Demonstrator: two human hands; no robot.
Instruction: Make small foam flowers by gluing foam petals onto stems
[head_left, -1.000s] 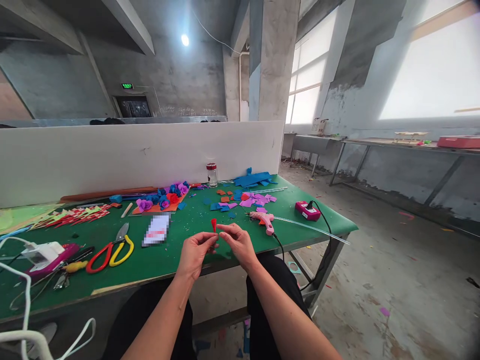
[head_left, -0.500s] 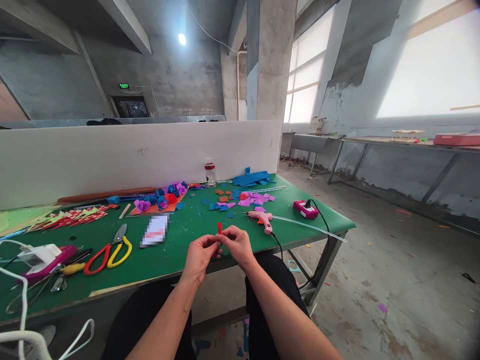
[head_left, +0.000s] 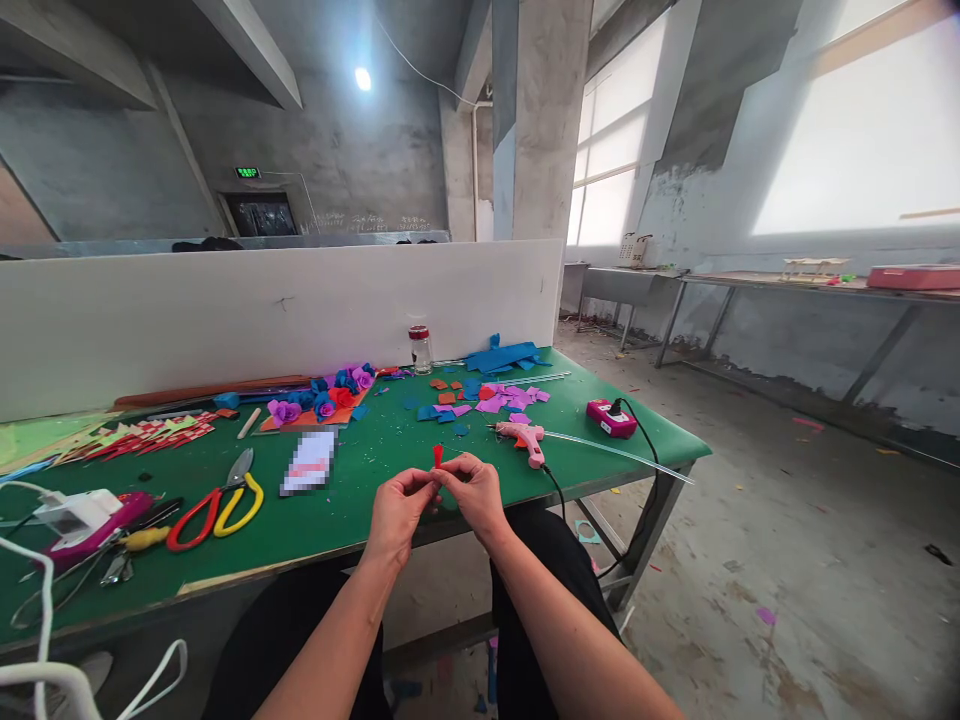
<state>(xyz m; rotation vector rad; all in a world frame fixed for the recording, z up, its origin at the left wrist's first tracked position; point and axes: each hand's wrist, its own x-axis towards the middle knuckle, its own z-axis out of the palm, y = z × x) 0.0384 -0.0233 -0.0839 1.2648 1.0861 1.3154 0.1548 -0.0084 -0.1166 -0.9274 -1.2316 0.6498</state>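
My left hand (head_left: 396, 515) and my right hand (head_left: 472, 492) meet over the near edge of the green table (head_left: 360, 520). Both pinch a small rolled red foam piece (head_left: 437, 456) that sticks up between the fingertips. A pink glue gun (head_left: 523, 437) lies just right of my right hand, its cord running off the table edge. Cut foam pieces in pink, blue and orange (head_left: 487, 398) lie behind it. Finished foam roses in purple, blue and red (head_left: 324, 395) sit on an orange sheet further back.
Red and yellow handled scissors (head_left: 214, 505) lie to the left beside a blurred card (head_left: 307, 462). A small jar (head_left: 420, 348) stands by the white partition (head_left: 262, 310). A pink power strip (head_left: 613, 417) sits at the right corner. White cables and pliers crowd the left end.
My hands have come closer together around the red foam piece and shifted slightly right. The rest of the table looks the same.
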